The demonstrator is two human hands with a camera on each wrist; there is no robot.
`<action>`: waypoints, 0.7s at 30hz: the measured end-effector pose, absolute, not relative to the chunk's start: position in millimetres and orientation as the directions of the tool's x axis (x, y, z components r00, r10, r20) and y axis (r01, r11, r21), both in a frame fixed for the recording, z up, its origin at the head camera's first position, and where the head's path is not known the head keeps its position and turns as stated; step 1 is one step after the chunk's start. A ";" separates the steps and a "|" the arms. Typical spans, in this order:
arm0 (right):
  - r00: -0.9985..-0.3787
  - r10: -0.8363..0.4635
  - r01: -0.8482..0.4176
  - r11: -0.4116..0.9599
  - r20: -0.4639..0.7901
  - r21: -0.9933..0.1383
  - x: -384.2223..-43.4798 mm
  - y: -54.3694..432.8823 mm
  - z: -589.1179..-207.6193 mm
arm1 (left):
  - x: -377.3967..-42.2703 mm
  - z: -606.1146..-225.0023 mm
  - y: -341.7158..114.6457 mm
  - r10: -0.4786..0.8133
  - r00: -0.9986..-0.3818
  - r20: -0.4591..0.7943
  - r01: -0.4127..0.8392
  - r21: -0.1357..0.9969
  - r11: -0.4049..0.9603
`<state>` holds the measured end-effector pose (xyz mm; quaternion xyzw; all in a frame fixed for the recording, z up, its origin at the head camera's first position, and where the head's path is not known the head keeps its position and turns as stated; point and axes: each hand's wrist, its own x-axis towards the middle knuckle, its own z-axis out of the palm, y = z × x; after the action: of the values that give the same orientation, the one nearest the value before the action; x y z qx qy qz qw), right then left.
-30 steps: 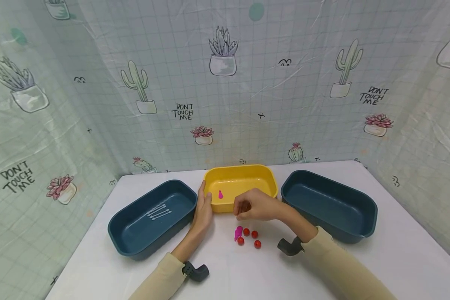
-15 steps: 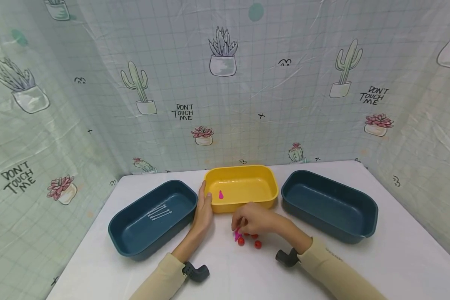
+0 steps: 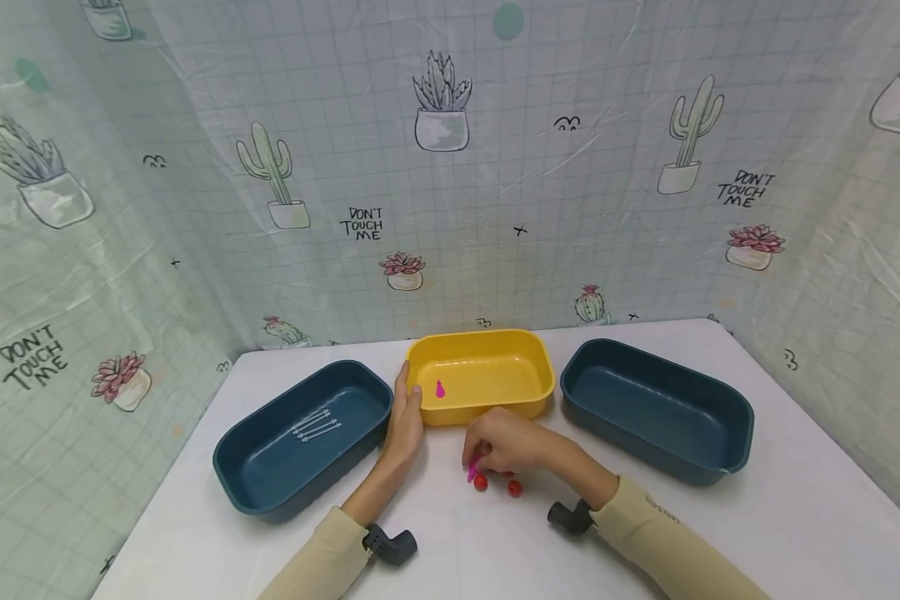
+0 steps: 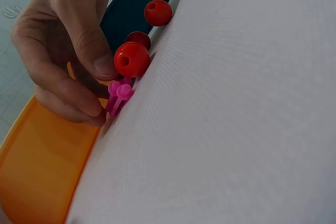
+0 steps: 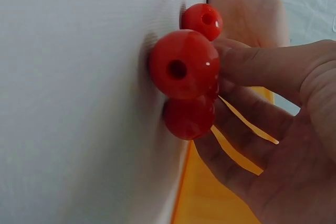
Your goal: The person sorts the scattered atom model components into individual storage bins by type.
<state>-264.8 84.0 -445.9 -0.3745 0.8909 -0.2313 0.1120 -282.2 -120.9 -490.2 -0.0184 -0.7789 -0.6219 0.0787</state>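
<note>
My left hand (image 3: 407,425) lies along the left side of the yellow tray (image 3: 450,414), fingers straight and thumb at the rim. Just in front of the tray, my right hand (image 3: 502,442) reaches down to the table with curled fingers. Its thumb and fingertips pinch a small pink knobbed piece (image 4: 122,94), partly hidden by the fingers. Several red beads with holes sit close around it: one red bead (image 4: 132,60) is right by the thumb, another red bead (image 3: 514,488) lies nearer the front. A pink pin-shaped piece (image 3: 440,389) lies inside the tray.
On the left stands a dark blue tray (image 3: 251,492) with several thin whitish rods (image 3: 317,425) in it. Another dark blue tray (image 3: 660,400) stands on the right. A printed curtain (image 3: 495,208) hangs behind the white table (image 3: 480,550).
My right hand has come down from the front of the yellow tray onto the pink piece, covering some red beads. The left hand has stayed at the tray.
</note>
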 end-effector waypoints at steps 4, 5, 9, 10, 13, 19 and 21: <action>-0.714 -0.699 -0.585 0.628 -0.042 -0.514 -263.6 83.5 -443.0 | -281.6 -489.5 -121.6 -0.065 -0.987 0.145 0.127 0.966 0.226; -0.718 -0.694 -0.579 0.633 -0.046 -0.514 -263.4 83.4 -442.6 | -281.5 -489.4 -121.6 -0.064 -0.988 0.144 0.126 0.966 0.226; -0.720 -0.692 -0.592 0.651 -0.049 -0.475 -263.0 82.6 -443.6 | -281.2 -489.8 -121.6 -0.067 -0.988 0.142 0.124 0.966 0.225; -0.721 -0.691 -0.594 0.654 -0.050 -0.469 -263.0 82.4 -444.0 | -281.3 -489.8 -121.5 -0.067 -0.987 0.143 0.125 0.966 0.224; -0.725 -0.687 -0.591 0.660 -0.053 -0.464 -263.2 82.1 -444.8 | -281.7 -490.0 -121.1 -0.069 -0.987 0.146 0.127 0.967 0.220; -0.725 -0.687 -0.597 0.660 -0.046 -0.456 -263.8 82.0 -443.5 | -282.5 -490.3 -120.9 -0.070 -0.987 0.146 0.128 0.968 0.216; -0.726 -0.685 -0.592 0.662 -0.050 -0.460 -263.9 82.0 -442.4 | -282.7 -490.3 -121.0 -0.069 -0.987 0.144 0.126 0.968 0.216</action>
<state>-263.9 82.0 -442.4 -0.3530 0.9048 -0.2112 0.1103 -282.7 -121.0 -490.3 -0.0183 -0.7760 -0.6257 0.0778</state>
